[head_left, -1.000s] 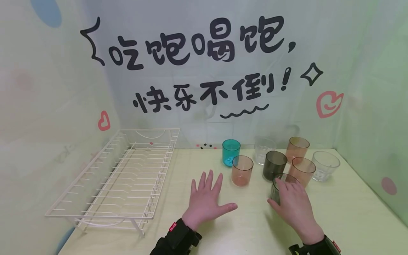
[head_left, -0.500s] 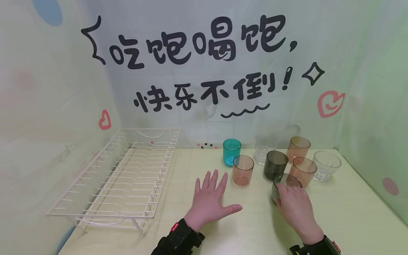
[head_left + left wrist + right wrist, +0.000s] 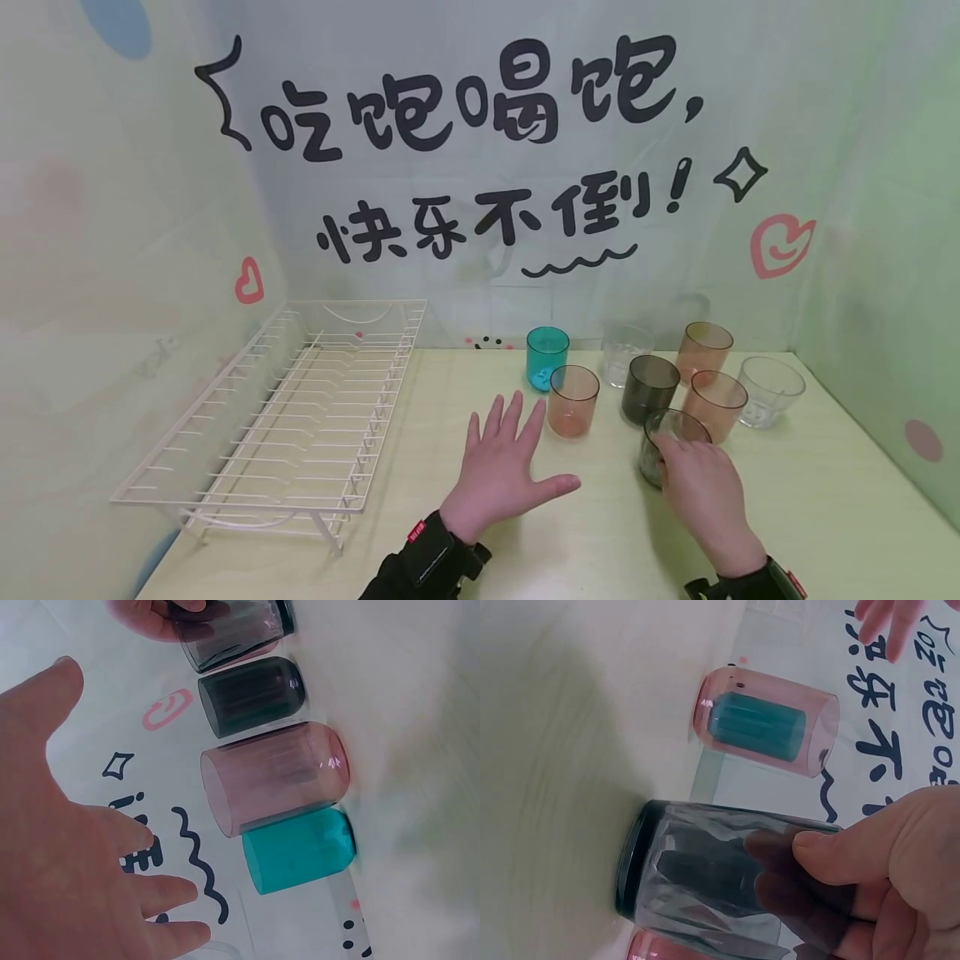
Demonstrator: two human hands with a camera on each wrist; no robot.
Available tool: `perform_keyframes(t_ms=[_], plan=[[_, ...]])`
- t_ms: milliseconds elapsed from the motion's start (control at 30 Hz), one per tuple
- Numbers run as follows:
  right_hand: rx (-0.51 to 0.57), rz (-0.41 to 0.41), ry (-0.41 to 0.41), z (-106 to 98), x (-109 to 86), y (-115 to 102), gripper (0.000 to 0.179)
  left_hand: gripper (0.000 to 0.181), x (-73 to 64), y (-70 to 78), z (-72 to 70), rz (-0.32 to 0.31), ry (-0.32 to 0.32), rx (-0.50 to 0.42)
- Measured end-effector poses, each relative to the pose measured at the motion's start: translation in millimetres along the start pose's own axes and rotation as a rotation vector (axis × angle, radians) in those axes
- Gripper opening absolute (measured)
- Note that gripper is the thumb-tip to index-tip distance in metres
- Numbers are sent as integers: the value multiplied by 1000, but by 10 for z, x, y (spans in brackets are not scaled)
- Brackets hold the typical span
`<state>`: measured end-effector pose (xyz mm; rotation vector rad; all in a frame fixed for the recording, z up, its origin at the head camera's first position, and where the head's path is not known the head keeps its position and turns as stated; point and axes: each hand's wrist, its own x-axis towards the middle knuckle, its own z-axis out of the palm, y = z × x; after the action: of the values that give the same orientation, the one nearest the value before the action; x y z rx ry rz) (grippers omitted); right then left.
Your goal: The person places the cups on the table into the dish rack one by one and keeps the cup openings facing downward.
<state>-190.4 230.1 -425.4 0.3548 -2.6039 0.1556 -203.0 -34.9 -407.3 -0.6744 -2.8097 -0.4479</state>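
My right hand (image 3: 703, 492) pinches the near wall and rim of a clear grey faceted glass (image 3: 705, 877), which stands upright on the table. The thumb (image 3: 832, 851) lies against its side, and the other fingers show through the grey wall. Behind it are a darker grey glass (image 3: 649, 390) and a pink glass (image 3: 716, 404). My left hand (image 3: 498, 471) is spread above the table with straight fingers and holds nothing. Closest to its fingertips stands another pink glass (image 3: 277, 780), with a teal glass (image 3: 304, 851) just behind.
A white wire dish rack (image 3: 292, 433) stands on the left of the table (image 3: 570, 542). Two clear glasses (image 3: 768, 392) and an amber-pink glass (image 3: 703, 350) are at the back right. A printed cloth (image 3: 465, 275) hangs behind the table.
My right thumb and fingers have closed onto the grey glass, which stays in place. The spread left hand has drifted a little to the right and farther over the table.
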Motion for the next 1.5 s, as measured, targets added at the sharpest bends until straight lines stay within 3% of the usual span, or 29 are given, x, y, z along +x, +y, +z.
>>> perform_keyframes(t_ms=[167, 533, 867, 1167, 1500], plan=[[22, -12, 35, -37, -20, -11, 26, 96, 14, 24, -35, 5, 7, -6], [89, -81, 204, -278, 46, -137, 27, 100, 64, 64, -145, 13, 80, -31], [199, -114, 229, -483, 142, -308, 29, 105, 125, 80, -244, 15, 153, -37], [281, -132, 286, -562, 234, -420, 28, 105, 161, 87, -338, 34, 206, -86], [451, -130, 336, -621, 327, -473, 31, 103, 215, 104, -437, 48, 261, -152]])
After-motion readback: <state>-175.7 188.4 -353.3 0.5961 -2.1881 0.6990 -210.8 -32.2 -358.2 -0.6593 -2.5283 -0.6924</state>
